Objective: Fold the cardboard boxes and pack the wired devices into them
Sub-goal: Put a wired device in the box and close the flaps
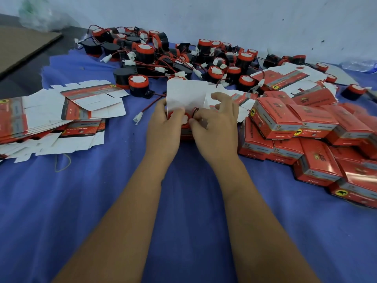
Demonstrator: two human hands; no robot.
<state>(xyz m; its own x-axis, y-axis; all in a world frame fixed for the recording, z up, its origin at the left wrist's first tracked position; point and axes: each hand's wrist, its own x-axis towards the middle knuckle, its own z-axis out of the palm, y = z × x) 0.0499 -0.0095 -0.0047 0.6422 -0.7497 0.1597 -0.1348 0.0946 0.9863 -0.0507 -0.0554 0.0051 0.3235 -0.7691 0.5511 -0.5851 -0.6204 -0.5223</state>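
Observation:
An open red box (184,132) stands on the blue cloth at the centre, its white lid flap (185,93) raised. A red-topped wired device (182,118) sits inside it. My left hand (163,127) grips the box's left side, thumb over the device. My right hand (214,125) pinches the device's red wire at the box's right edge. Loose black-and-red devices (183,56) with red wires lie heaped behind. Flat unfolded boxes (61,117) are stacked at the left. Closed red boxes (318,144) pile up at the right.
Blue cloth (102,211) covers the work surface. A brown cardboard sheet (22,45) lies at the far left. A clear plastic bag (36,15) sits by the wall. A rubber band (63,163) lies near the flat boxes. A white connector (138,117) lies left of my hands.

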